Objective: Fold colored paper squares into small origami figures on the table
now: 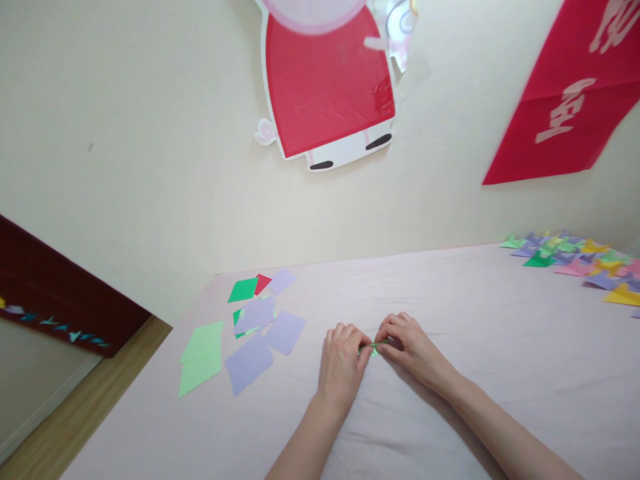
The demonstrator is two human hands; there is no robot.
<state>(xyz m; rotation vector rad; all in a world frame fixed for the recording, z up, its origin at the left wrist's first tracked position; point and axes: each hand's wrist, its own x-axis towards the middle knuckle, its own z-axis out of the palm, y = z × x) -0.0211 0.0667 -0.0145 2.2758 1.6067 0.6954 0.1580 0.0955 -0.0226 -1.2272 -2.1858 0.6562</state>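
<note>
**Two hands on one green paper, with a pile done and a scatter left**

Two hands met near the middle of the bed (450, 320), toward its near edge, and between them lay a small green paper (374, 347), mostly hidden. The left hand (343, 360) had its fingers curled down and closed on the paper's left end; the right hand (407, 343) pinched the right end with thumb and fingers closed. The paper looked already folded narrow, though its exact shape was too covered to tell.

As far as could be judged, the work was well along but not finished. A heap of folded papers (580, 260) in purple, green, yellow and pink sat at the far right corner of the bed, against the wall (150, 133). Toward the far left corner, flat sheets (250, 333) lay loose: several lilac, a few green, one red, some overlapping. Those looked unfolded.

The green paper's long axis ran left to right, roughly parallel to the bed's near edge, tilted slightly so the right end sat a little farther from the person. Which end was its tip could not be told.

A cartoon cutout (325, 87) and a red banner (570, 100) hung on the wall.
</note>
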